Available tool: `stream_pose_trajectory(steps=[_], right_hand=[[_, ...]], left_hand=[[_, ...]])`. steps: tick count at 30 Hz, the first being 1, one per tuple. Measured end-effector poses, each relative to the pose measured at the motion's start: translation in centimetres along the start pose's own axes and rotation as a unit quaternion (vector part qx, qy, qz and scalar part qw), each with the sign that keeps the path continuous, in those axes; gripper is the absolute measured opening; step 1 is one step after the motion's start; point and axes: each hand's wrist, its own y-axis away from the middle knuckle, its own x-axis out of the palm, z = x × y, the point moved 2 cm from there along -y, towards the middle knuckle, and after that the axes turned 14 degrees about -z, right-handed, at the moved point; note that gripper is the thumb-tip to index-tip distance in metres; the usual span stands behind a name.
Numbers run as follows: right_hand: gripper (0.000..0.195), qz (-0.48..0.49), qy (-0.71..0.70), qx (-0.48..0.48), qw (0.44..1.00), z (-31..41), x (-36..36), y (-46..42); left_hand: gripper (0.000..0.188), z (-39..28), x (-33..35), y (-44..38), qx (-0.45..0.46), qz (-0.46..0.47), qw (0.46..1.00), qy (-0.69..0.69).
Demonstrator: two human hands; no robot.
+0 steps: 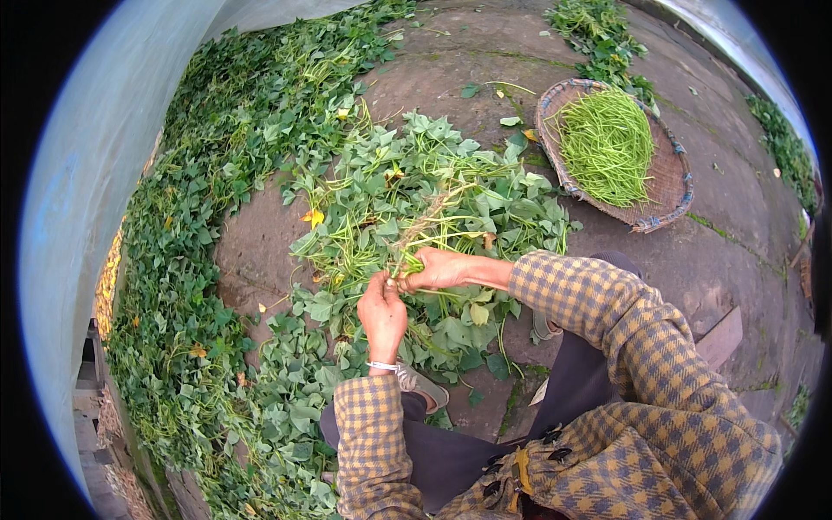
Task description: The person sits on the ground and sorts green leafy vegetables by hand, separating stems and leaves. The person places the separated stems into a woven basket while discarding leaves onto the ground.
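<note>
My right hand [439, 268] is closed around a small bunch of green leaf stems [412, 263], above a heap of leafy vines [513, 201] between my feet and the basket. My left hand [382, 311], with a pale bracelet at its wrist, meets the right at the fingertips, its thumb and forefinger pinched together at the stem ends. What lies between those fingertips is too small to tell. A tan, rooty vine stem [429, 214] extends beyond my hands over the leaves. At the upper right, a round woven basket [669, 179] holds a pile of stripped green stems [608, 146].
More leafy vines [188, 260] spread in a wide band down the left, beside a translucent plastic sheet [97, 195]. Another strip of vines [601, 39] lies behind the basket. My shoes [426, 388] rest on the stone paving [656, 273], with a flat slab piece [720, 338] at the right.
</note>
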Motion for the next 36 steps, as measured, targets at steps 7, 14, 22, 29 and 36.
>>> stream_pose_trajectory(steps=[7,14,22,29,36], right_hand=[[0.015,0.090,0.128,-0.082,0.984,0.4,2.6,3.4],[0.011,0.030,0.069,-0.084,0.994,2.7,-1.4,3.9],[0.007,-0.204,0.014,-0.053,0.977,2.4,-5.1,1.4],[0.017,-0.246,0.297,-0.289,0.876,3.0,-4.2,1.0],[0.009,-0.130,0.215,-0.015,0.968,4.4,-2.2,1.5]], left_hand=[[0.021,3.3,0.5,-0.9,-0.156,0.025,0.979,0.129],[0.017,2.9,0.5,-1.1,-0.153,0.028,0.977,0.145],[0.016,1.2,1.1,-0.6,-0.122,0.063,0.974,0.178],[0.019,-0.6,0.9,0.2,-0.117,0.100,0.971,0.182],[0.022,-0.2,0.9,0.8,-0.107,0.088,0.983,0.122]])
